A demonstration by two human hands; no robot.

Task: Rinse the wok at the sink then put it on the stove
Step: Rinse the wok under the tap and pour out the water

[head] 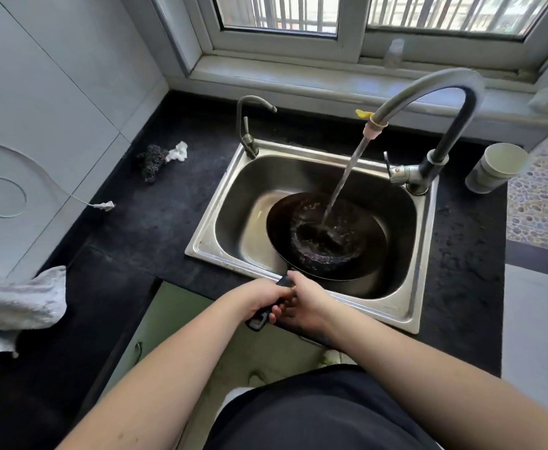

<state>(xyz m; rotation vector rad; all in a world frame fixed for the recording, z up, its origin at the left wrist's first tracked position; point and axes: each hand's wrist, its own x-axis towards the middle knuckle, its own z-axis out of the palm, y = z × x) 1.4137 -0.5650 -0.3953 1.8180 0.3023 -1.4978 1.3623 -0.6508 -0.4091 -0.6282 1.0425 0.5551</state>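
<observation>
A black wok (326, 237) sits inside the steel sink (220, 219), its dark handle reaching out over the front rim. My left hand (259, 298) and my right hand (305, 303) both grip that handle, side by side. Water runs from the tall curved faucet (441, 92) and lands in the wok's middle, where it pools and splashes. No stove is in view.
A small second tap (250, 125) stands at the sink's back left. On the black counter lie a steel scrubber (151, 162) with white paper, a white cable plug (103, 206) and a grey cloth (16, 306). A white cup (497, 167) stands to the right.
</observation>
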